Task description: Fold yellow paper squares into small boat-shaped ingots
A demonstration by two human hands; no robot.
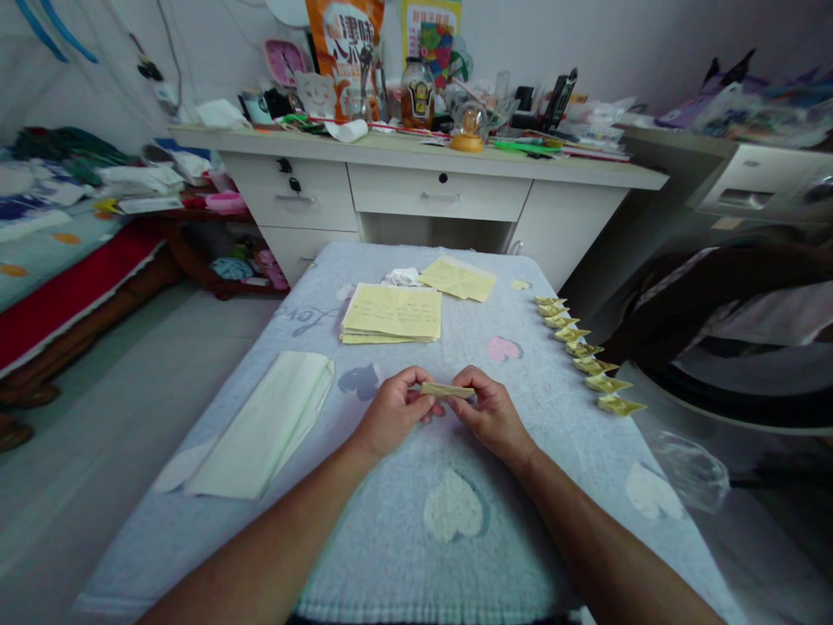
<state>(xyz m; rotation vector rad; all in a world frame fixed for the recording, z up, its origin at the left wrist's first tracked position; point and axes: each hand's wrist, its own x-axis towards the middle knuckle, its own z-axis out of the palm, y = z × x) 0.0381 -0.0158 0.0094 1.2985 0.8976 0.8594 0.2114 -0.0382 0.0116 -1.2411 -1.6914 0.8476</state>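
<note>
A small folded strip of yellow paper is held level between my two hands, above the middle of the cloth-covered table. My left hand pinches its left end between thumb and fingers. At the other end, my right hand grips it the same way. Beyond my hands lies a stack of yellow paper sheets, the top one bearing faint writing. More loose yellow sheets rest behind it to the right. Several folded yellow paper boats stand in a row along the table's right edge.
A folded pale cloth or paper lies on the left of the table, and a crumpled white tissue near the back. Behind stands a white desk crowded with items. A front-loading washing machine is at the right, a bed at the left.
</note>
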